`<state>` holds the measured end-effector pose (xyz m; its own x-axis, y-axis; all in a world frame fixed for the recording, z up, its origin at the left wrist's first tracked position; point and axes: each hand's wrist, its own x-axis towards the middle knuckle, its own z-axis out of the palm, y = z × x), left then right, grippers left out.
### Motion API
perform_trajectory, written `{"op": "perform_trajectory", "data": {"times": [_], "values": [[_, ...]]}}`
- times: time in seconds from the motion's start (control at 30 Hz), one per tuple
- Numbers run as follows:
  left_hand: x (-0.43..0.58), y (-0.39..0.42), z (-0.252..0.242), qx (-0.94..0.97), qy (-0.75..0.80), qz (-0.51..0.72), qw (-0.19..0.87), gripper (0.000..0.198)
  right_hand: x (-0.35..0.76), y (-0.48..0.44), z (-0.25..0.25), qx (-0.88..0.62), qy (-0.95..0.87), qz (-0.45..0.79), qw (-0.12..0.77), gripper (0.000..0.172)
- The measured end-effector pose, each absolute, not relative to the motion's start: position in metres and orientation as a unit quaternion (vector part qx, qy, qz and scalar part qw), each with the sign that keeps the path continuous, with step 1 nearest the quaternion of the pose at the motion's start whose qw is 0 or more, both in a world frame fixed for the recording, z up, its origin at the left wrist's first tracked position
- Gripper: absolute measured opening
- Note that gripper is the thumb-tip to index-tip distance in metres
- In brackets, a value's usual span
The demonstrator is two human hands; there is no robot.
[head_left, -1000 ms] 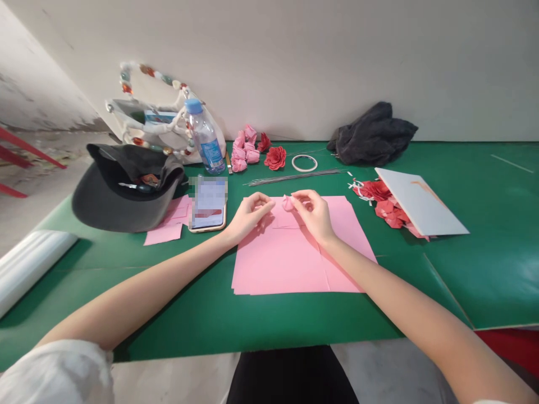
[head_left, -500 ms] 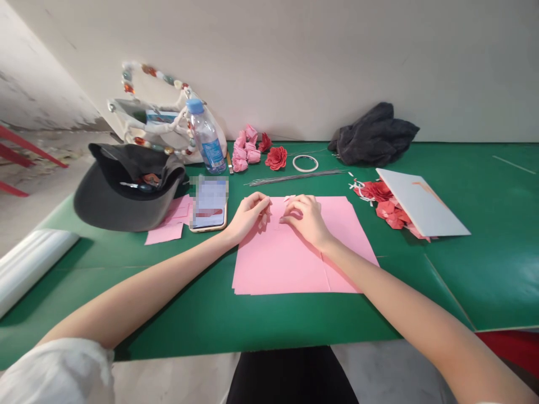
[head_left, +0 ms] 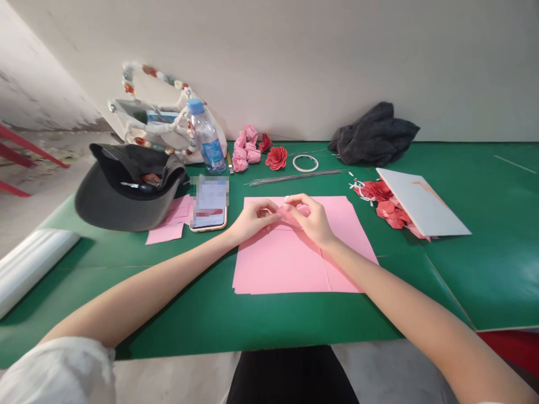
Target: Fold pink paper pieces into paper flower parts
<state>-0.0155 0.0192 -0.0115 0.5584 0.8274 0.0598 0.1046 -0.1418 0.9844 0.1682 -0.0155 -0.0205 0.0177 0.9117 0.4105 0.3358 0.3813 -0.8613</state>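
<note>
My left hand (head_left: 255, 220) and my right hand (head_left: 306, 217) meet above a stack of pink paper sheets (head_left: 295, 269), their fingertips close together. Between the fingers is a small piece of pink paper (head_left: 293, 208), mostly hidden, and both hands seem to pinch it. Its exact shape cannot be made out. The wrists rest over the stack's upper half.
A phone (head_left: 209, 204) with a blurred screen lies left of the stack, beside a black cap (head_left: 126, 193). Pink paper roses (head_left: 244, 150), a red rose (head_left: 276, 158), thin wires (head_left: 295, 177) and a white card (head_left: 421, 201) over red paper flowers lie farther back on the green mat (head_left: 463, 292).
My hands, flat and apart on the sheets half a second ago, have come back together. The small pink paper, earlier visible near the fingertips, now sits between the fingers.
</note>
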Motion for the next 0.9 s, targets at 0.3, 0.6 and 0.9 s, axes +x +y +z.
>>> {"op": "perform_trajectory", "data": {"times": [0.3, 0.6, 0.9], "values": [[-0.0133, 0.0164, -0.0035, 0.606, 0.331, 0.368, 0.623, 0.039, 0.1705, -0.0107, -0.0264, -0.471, -0.606, 0.327, 0.551, 0.018], [-0.0146, 0.0183, -0.0083, 0.686, 0.322, 0.304, 0.578, 0.033, 0.1663, -0.0174, -0.0223, -0.458, -0.629, 0.322, 0.539, 0.018], [-0.0139, 0.0163, -0.0095, 0.704, 0.329, 0.271, 0.568, 0.038, 0.1663, -0.0194, -0.0191, -0.47, -0.62, 0.371, 0.507, 0.024]]}}
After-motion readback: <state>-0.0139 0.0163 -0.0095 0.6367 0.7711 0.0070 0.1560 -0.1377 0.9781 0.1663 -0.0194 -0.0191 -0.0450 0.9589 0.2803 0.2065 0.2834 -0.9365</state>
